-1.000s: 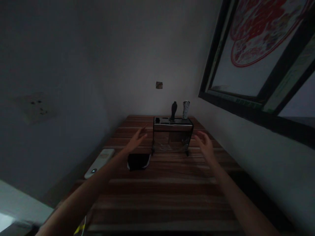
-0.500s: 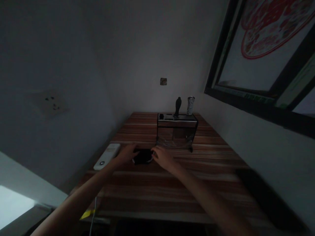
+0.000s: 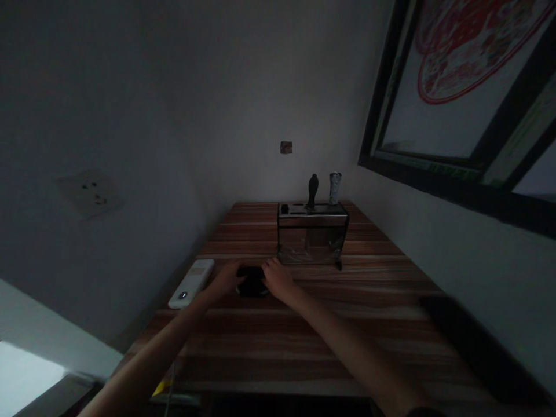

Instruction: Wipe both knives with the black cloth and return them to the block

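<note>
A small, flat black item [image 3: 252, 282] with a pale lower edge lies on the wood-grained table; in the dim light I cannot make out its kind. My left hand [image 3: 226, 278] has its thumb and fingers closed on the left side of it. On the opposite side, the fingers of my right hand [image 3: 277, 278] pinch its upper right edge. Part of the item is hidden beneath the fingertips. Just beyond my right hand stands a see-through stand [image 3: 313, 217] with a dark frame.
A black handle [image 3: 313, 190] and a silvery piece [image 3: 334, 188] stick up from the stand. Left of my hands lies a white oblong device [image 3: 191, 284]. A long dark object [image 3: 478, 347] lies along the table's right edge. Walls border both sides, with a window frame [image 3: 434, 165] on the right.
The view has shifted slightly. My right hand has moved a little inward over the black item, covering more of its right edge. The left hand keeps its place at the left side.
</note>
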`<act>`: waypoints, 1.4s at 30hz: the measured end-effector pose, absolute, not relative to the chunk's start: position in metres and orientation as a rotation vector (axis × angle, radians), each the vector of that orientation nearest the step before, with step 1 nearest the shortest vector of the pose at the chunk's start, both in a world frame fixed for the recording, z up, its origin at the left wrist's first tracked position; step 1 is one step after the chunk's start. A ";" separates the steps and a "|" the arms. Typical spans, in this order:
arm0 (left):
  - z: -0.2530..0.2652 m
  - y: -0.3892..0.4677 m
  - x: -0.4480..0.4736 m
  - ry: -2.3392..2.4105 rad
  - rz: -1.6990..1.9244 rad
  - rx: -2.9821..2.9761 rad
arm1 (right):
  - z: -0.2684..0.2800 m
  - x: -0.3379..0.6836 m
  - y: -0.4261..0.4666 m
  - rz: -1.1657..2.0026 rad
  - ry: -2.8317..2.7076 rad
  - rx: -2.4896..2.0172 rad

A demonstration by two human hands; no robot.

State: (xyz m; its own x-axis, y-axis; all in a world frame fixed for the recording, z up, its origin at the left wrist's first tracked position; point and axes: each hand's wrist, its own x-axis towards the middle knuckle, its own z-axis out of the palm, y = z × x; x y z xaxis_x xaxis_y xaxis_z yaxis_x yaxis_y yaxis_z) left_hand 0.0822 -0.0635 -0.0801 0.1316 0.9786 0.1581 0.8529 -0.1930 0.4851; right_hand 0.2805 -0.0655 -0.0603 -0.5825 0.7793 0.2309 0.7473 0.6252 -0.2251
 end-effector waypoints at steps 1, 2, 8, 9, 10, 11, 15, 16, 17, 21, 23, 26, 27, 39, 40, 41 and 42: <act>-0.079 -0.065 0.083 1.788 0.650 2.127 | -0.060 0.282 -0.066 0.151 -2.541 -1.230; -0.079 -0.067 0.083 1.780 0.655 2.118 | -0.060 0.285 -0.068 0.157 -2.533 -1.225; -0.061 -0.079 0.098 1.411 0.796 1.937 | -0.062 0.320 -0.071 0.538 -2.313 -1.056; -0.055 -0.081 0.104 1.334 0.813 1.885 | -0.063 0.329 -0.071 0.692 -2.243 -1.020; -0.050 -0.082 0.112 1.272 0.816 1.841 | -0.064 0.339 -0.070 0.847 -2.161 -0.986; -0.045 -0.082 0.121 1.217 0.813 1.800 | -0.064 0.349 -0.070 0.971 -2.067 -0.956; -0.039 -0.082 0.169 1.008 0.873 1.510 | -0.070 0.388 -0.070 1.196 -1.682 -0.962; -0.042 -0.082 0.184 0.978 0.905 1.394 | -0.072 0.397 -0.071 1.214 -1.584 -0.996; -0.047 -0.082 0.198 0.941 0.935 1.264 | -0.075 0.404 -0.071 1.228 -1.483 -1.031; -0.073 -0.081 0.245 0.903 1.090 0.899 | -0.088 0.424 -0.072 1.274 -1.147 -1.106; -0.086 -0.079 0.255 0.899 1.175 0.934 | -0.093 0.427 -0.072 1.270 -1.087 -1.105; -0.096 -0.077 0.257 0.919 1.182 1.071 | -0.097 0.427 -0.072 1.241 -1.123 -1.082; -0.098 -0.077 0.255 0.934 1.179 1.092 | -0.097 0.425 -0.073 1.225 -1.151 -1.075; -0.096 -0.082 0.253 0.929 1.066 1.006 | -0.089 0.419 -0.083 1.060 -1.248 -1.115; -0.097 -0.081 0.253 0.933 1.073 0.982 | -0.089 0.419 -0.084 1.060 -1.256 -1.115; -0.099 -0.080 0.253 0.937 1.079 0.957 | -0.089 0.419 -0.084 1.057 -1.266 -1.117; -0.101 -0.080 0.253 0.940 1.087 0.934 | -0.089 0.420 -0.083 1.050 -1.277 -1.122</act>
State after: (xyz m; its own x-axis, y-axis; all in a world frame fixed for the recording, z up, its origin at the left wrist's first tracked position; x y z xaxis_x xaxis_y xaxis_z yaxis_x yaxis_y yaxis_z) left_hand 0.2532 -0.0796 -0.1010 0.1967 0.9692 -0.1482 -0.2864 0.2013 0.9367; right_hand 0.4197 -0.0831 -0.0893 0.0316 0.9859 0.1641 0.0296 0.1631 -0.9862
